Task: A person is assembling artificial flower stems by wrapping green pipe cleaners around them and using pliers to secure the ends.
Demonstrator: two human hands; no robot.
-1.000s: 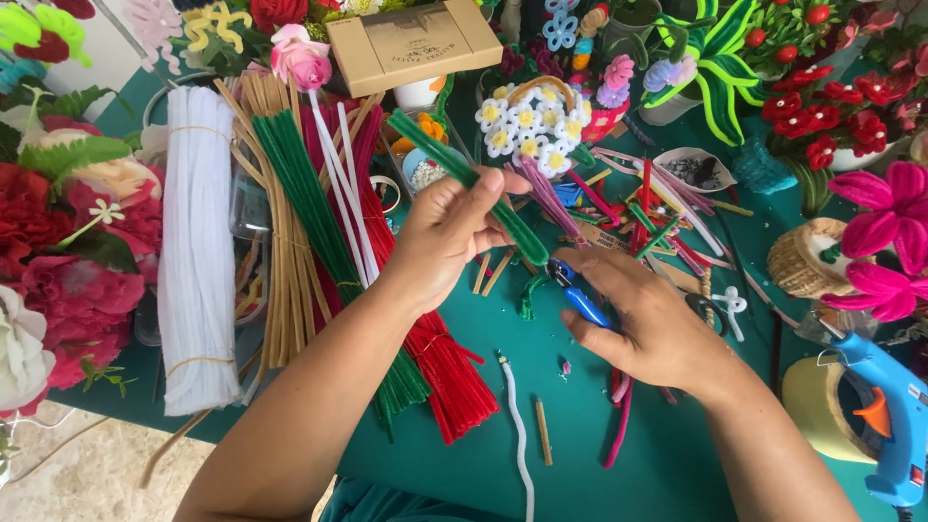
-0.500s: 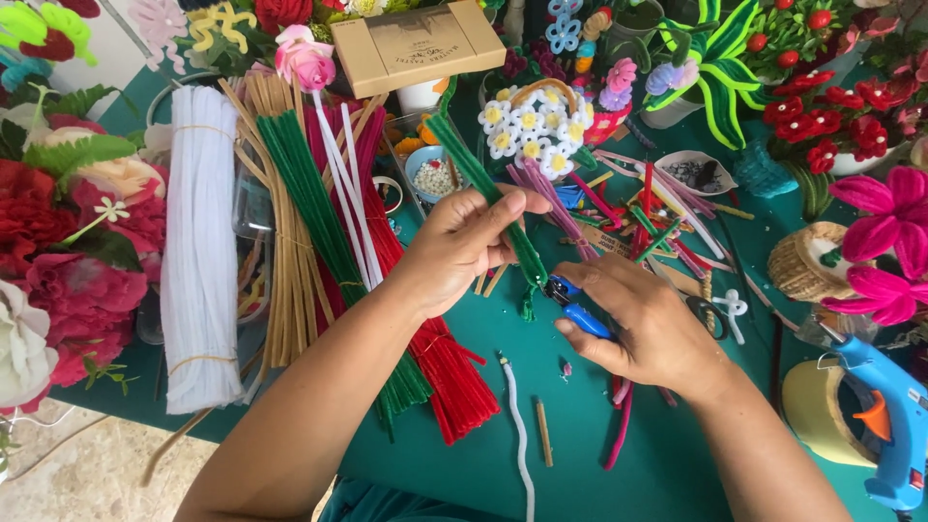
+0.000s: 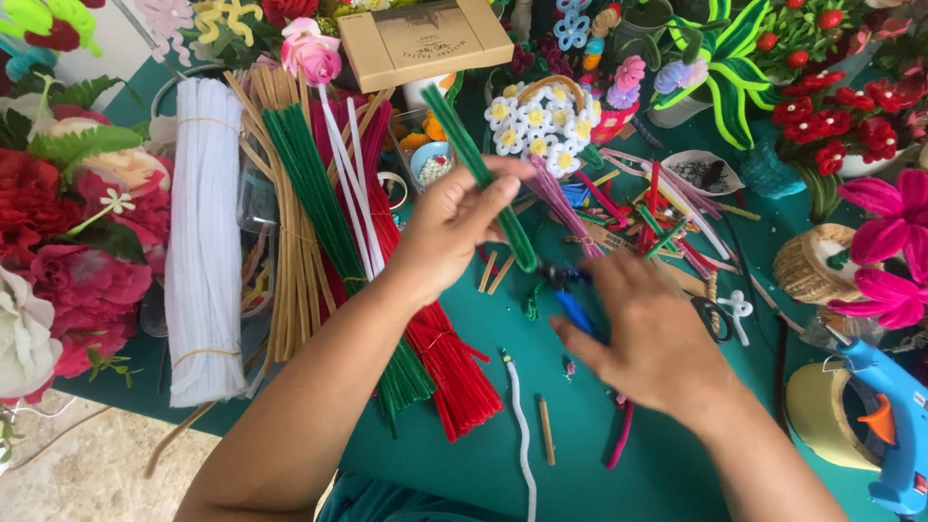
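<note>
My left hand (image 3: 454, 224) holds a bundle of green pipe cleaners (image 3: 478, 174), tilted from upper left to lower right above the green table (image 3: 580, 435). My right hand (image 3: 652, 338) grips blue-handled pliers (image 3: 572, 302), whose jaws sit at the lower end of the green bundle. Bundles of green (image 3: 324, 222), red (image 3: 449, 358), tan (image 3: 285, 232) and white pipe cleaners (image 3: 205, 242) lie to the left of my left forearm. A loose white pipe cleaner (image 3: 522, 435) lies below my hands.
Pipe-cleaner flowers ring the table: red and pink ones (image 3: 68, 242) left, red and magenta ones (image 3: 870, 193) right. A small basket of white daisies (image 3: 546, 121), a cardboard box (image 3: 425, 39), a blue glue gun (image 3: 889, 416), a tape roll (image 3: 817, 411) and scattered cut stems (image 3: 657, 217) surround my hands.
My left hand has lifted and shifted the green bundle slightly up. My right hand with the pliers stays at its lower end, blurred by motion.
</note>
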